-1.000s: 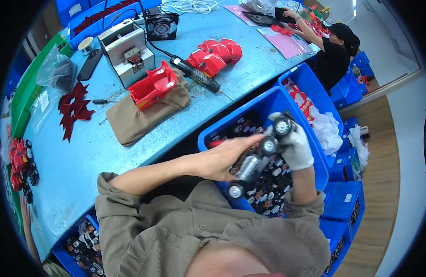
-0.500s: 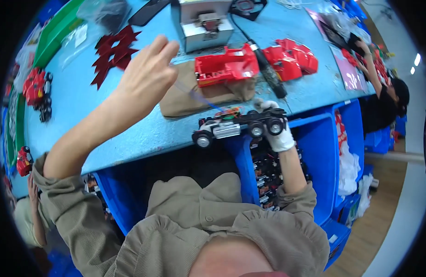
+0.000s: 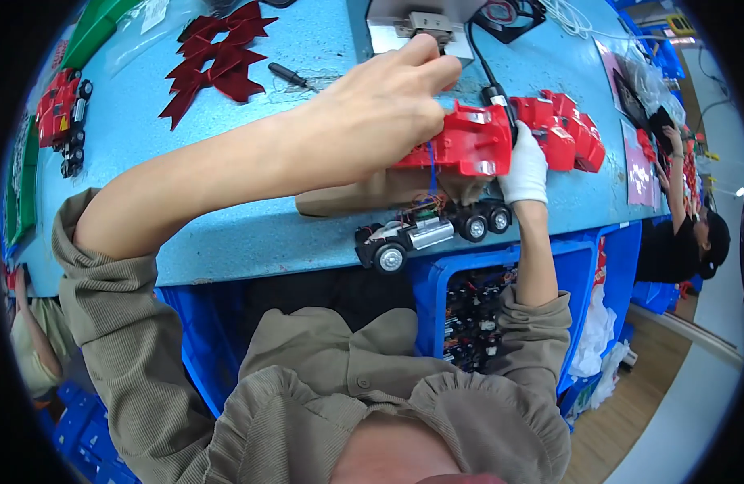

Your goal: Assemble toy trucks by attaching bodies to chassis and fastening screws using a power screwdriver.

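Observation:
My bare left hand [image 3: 380,113] has its fingers bent and pressed together over the left end of a red plastic toy truck body [image 3: 473,145]. A thin blue wire [image 3: 432,165] runs up to these fingers from the black toy truck chassis [image 3: 428,230], and they appear to pinch it; the fingertips are partly hidden. My right hand [image 3: 524,169], in a white glove, grips the body's right end. Below it, the chassis, with black wheels and a silver side tank, stands at the table's near edge beside a brown cloth pad [image 3: 348,194].
More red truck bodies [image 3: 562,133] lie to the right. Dark red bows [image 3: 219,64], a black screwdriver [image 3: 289,76] and a finished red truck [image 3: 61,117] are on the left. Blue bins [image 3: 436,282] with chassis parts stand below the table edge. A co-worker [image 3: 687,242] is at far right.
My left hand has moved right, with the blue wire still running to it. My right hand has left the chassis and taken hold of the red body, which is now turned. The chassis rests lower.

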Tool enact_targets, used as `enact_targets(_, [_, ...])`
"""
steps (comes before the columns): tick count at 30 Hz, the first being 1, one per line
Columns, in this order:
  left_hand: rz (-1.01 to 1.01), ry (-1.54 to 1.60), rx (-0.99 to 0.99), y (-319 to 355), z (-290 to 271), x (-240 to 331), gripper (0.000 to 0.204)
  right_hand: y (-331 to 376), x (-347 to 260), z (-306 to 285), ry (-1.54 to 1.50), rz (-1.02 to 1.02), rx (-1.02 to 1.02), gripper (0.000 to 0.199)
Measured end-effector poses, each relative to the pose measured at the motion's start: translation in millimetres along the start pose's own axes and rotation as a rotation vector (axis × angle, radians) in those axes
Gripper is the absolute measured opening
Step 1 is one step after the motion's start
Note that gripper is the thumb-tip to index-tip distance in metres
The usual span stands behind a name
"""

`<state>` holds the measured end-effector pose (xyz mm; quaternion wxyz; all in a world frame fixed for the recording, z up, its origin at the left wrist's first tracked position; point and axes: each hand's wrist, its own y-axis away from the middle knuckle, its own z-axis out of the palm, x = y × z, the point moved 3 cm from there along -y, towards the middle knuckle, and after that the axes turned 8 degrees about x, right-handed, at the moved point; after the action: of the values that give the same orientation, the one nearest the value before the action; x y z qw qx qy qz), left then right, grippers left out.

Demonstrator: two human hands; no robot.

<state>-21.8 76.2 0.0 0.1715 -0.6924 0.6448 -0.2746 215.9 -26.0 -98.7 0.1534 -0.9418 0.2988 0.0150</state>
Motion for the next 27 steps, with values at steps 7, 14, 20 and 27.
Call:
enact_targets(7, [-0.316, 0.276, -0.213, 15, 46, -19, 0.011, -21, 5, -35, -0.752, 0.192, -0.171, 0.032])
enact_targets(14, [-0.516, 0.352, -0.614, -5, 56, -30, 0.012, -69, 0, -136, -1.524, 0.058, 0.204, 0.041])
enact_targets(20, [-0.349, 0.311, -0.417, 5, 59, -25, 0.026, -103, -60, -159, -1.813, -0.567, -0.094, 0.050])
enact_targets(27, [-0.259, 0.218, -0.516, 0, 45, -16, 0.021, -137, -126, -113, -1.848, -0.915, 0.009, 0.056])
